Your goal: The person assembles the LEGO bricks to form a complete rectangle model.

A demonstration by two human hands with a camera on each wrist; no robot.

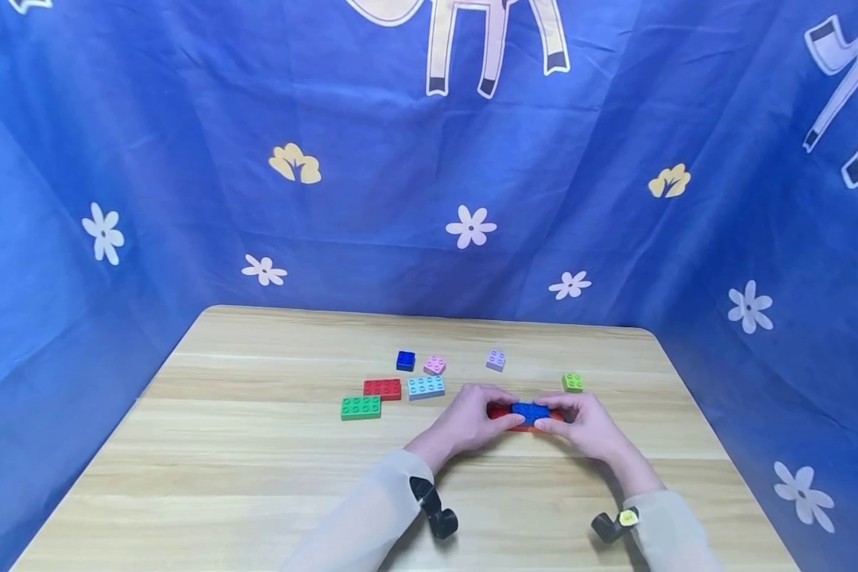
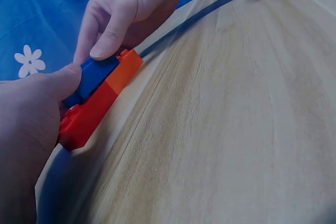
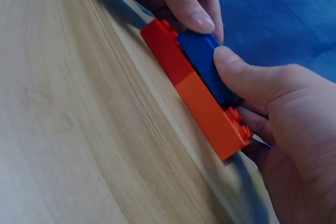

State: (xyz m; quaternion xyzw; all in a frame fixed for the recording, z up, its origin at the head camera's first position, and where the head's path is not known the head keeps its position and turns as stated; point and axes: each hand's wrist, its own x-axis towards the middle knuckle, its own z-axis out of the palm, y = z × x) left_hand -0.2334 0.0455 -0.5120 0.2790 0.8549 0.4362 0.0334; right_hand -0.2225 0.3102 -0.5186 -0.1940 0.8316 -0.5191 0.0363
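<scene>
Left hand (image 1: 469, 419) | right hand (image 1: 590, 427) | grip blue brick (image 1: 530, 411) | left table edge (image 1: 123, 429) well apart

Wood-grain tabletop (image 1: 525, 492) offers passage between two black wrist-mounted cameras (image 1: 441, 521); a lime-green square plastic brick (image 1: 573, 382) stands in the way just beyond the right hand (image 1: 588, 427), a pale-blue rectangular plastic brick (image 1: 426, 387) near the left hand (image 1: 472, 417).
</scene>
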